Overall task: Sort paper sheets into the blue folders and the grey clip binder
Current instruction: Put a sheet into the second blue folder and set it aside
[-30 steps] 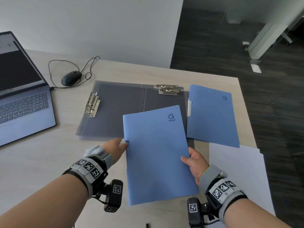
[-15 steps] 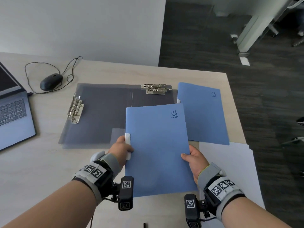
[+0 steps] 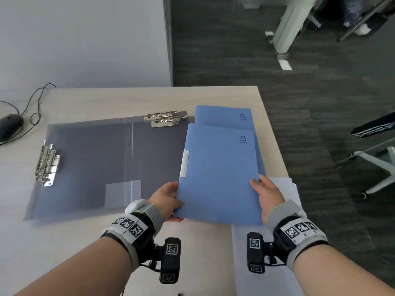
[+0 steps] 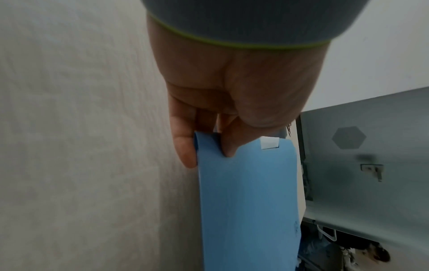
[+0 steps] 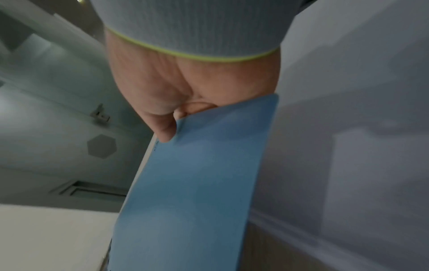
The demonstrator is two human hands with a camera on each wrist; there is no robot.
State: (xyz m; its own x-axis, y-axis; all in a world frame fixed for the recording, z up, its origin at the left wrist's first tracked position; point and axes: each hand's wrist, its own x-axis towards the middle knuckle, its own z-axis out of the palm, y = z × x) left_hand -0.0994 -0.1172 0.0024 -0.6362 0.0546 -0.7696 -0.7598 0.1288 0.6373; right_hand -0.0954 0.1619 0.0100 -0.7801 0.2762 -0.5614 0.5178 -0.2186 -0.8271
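holding the near blue folder (image 3: 218, 176) by its two long sides, both hands sit close to the body above the pale wooden surface (image 3: 64, 242). the left hand (image 3: 165, 198) has its grip pinching the folder's left edge near the bottom corner, thumb on top and fingers (image 4: 185, 146) curled under, as the left wrist view shows. the right hand (image 3: 268, 194) pinches the right edge the same way, thumb on the cover and the other fingers hidden beneath. a white tab (image 3: 184, 163) sticks out of the folder's left side, above the left hand. the folder is closed and its printed logo is at the far right corner.

under the right wrist a stack of white paper sheets (image 3: 284, 210) lies at the right edge of the surface, partly covered by the held folder. to the left, the grey clip binder (image 3: 96, 163) lies open and flat, with one metal clip (image 3: 47, 165) on its left side and another metal clip (image 3: 165, 119) at its far edge. the held folder overlaps the binder's right edge.

farther back, a second blue folder (image 3: 224, 115) lies on the surface, mostly hidden behind the held one. at the far left a dark mouse (image 3: 9, 126) sits with its cable (image 3: 34, 99) looping toward the wall.
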